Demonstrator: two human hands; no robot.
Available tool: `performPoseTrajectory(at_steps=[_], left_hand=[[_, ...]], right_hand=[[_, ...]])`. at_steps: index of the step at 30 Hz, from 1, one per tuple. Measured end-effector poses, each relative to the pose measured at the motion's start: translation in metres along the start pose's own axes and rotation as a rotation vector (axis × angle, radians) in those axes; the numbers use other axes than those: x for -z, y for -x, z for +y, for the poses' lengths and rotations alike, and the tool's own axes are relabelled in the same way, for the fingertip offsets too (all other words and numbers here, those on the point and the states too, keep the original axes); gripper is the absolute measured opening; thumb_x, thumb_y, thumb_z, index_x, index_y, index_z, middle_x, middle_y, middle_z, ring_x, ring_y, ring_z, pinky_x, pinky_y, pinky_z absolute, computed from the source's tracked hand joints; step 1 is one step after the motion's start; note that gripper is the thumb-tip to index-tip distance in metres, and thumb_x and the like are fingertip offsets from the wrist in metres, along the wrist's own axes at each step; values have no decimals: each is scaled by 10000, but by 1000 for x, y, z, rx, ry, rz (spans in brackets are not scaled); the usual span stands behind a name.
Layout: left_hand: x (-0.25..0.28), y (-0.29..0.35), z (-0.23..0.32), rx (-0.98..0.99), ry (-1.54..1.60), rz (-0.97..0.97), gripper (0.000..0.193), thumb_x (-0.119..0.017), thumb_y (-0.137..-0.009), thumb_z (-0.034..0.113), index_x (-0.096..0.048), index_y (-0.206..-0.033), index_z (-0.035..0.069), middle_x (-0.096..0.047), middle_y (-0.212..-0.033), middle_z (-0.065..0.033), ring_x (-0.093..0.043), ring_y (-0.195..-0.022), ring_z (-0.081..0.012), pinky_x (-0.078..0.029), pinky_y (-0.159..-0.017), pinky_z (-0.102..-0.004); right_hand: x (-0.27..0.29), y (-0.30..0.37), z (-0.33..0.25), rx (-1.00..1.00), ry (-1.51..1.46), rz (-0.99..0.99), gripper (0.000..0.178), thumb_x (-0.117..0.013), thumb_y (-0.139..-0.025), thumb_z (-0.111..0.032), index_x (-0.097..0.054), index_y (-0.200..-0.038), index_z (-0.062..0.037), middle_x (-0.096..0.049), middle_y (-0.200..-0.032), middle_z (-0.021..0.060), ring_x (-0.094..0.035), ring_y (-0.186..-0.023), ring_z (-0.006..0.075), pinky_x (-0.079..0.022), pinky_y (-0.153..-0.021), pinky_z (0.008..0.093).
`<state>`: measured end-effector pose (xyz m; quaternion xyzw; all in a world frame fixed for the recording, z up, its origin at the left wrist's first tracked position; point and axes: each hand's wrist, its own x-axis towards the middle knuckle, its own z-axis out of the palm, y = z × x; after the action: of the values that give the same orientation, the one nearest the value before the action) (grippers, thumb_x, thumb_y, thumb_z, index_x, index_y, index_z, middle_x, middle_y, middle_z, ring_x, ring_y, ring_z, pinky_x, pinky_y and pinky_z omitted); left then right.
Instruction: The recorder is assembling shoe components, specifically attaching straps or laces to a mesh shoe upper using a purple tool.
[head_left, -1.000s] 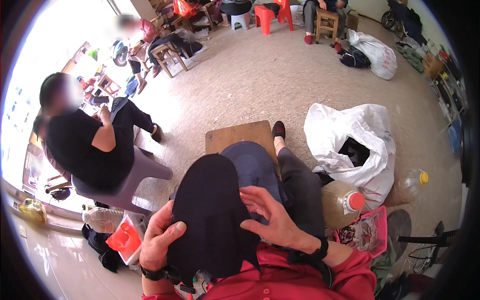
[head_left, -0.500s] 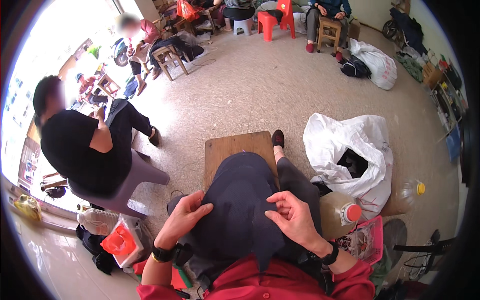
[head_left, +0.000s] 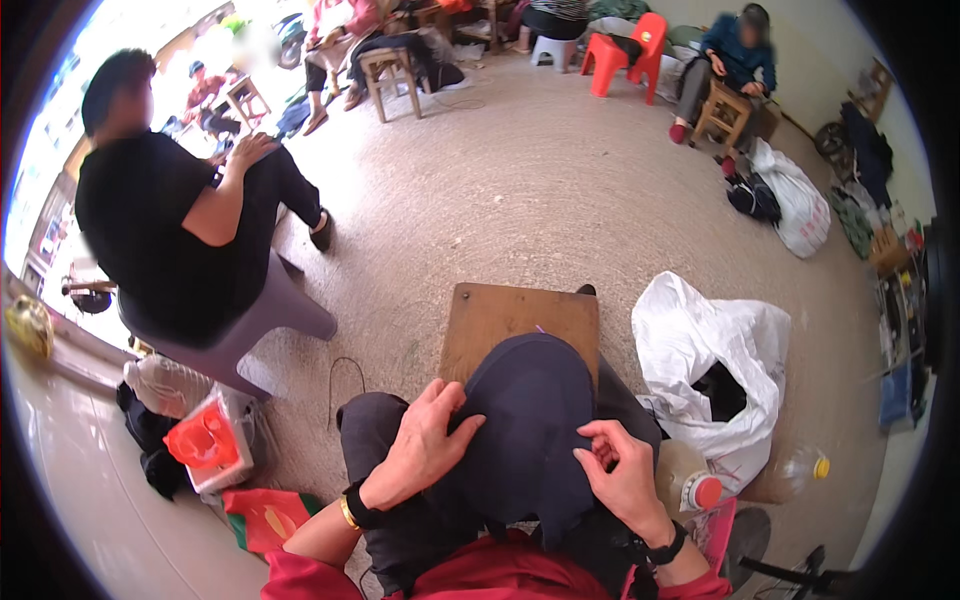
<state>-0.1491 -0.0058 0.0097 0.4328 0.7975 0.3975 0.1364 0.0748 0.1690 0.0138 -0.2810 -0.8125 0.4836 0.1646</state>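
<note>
Across the lap [head_left: 395, 535], at six o'clock, lies the dark cloth [head_left: 530, 430]; left hand [head_left: 425, 448] at its nine o'clock, thumb parted from fingers; right hand [head_left: 628, 480] at four, fingers curled, any pinch unclear.

The cloth [head_left: 530, 420] is navy (the sack [head_left: 668, 340] white).

On the right, a white sack [head_left: 665, 325] gapes open (dark stuff showing inside), and near it stand a jug with a red cap [head_left: 680, 465] and a clear bottle with a yellow cap [head_left: 793, 472]. On the left, a person in black [head_left: 160, 235] sits on a purplish plastic stool [head_left: 260, 320]; nearer lies an orange-red plastic piece [head_left: 200, 442]. Far off are a wooden stool [head_left: 388, 62], a red chair [head_left: 650, 48] and, farther right, a tied-looking pale bag [head_left: 795, 205].
</note>
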Motion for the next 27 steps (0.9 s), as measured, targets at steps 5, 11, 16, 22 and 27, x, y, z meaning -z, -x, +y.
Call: performPoseTrajectory(at_steps=[5, 11, 16, 22, 27], left_hand=[[7, 1, -3, 50, -8, 18, 392, -844, -864, 223, -533, -986, 18, -524, -888, -138, -566, -768, -323, -493, -706, -427], [7, 2, -20, 76, 53, -42, 530, -878, -844, 337, -521, -1055, 6, -589, -923, -183, -613, -854, -382, -518, -776, -463], [-1, 7, -19, 71, 144, -87, 616, -887, -835, 369, -503, -1135, -8, -637, -965, -233, -654, -932, -422, -534, -804, -480], [5, 4, -15, 156, 164, -182, 602, -870, -847, 330, -489, -1161, -14, -661, -976, -247, -658, -953, -435, -534, -838, -501], [6, 3, -12, 220, 158, -223, 630, -881, -839, 338, -483, -1175, -16, -666, -996, -257, -664, -986, -443, -541, -843, -494]], right_hand=[[-1, -3, -1, -83, 30, -24, 272, -787, -867, 12, -676, -1113, -11, -619, -738, 27, -575, -613, 67, -475, -568, 218], [1, -9, -14, -95, 266, 25, 501, -834, -765, -23, -627, -1222, -13, -616, -1010, 96, -640, -899, 209, -541, -808, 325], [-2, -13, -11, -129, 123, 71, 506, -820, -790, -22, -626, -1257, -1, -642, -1089, 111, -645, -940, 198, -540, -831, 328], [17, -69, 7, -24, 183, 187, 184, -725, -905, 26, -708, -1089, 21, -712, -981, 89, -694, -869, 162, -552, -762, 288], [11, -142, 11, 64, 213, 83, 101, -776, -902, -48, -737, -961, 24, -740, -873, 97, -708, -755, 163, -557, -707, 288]])
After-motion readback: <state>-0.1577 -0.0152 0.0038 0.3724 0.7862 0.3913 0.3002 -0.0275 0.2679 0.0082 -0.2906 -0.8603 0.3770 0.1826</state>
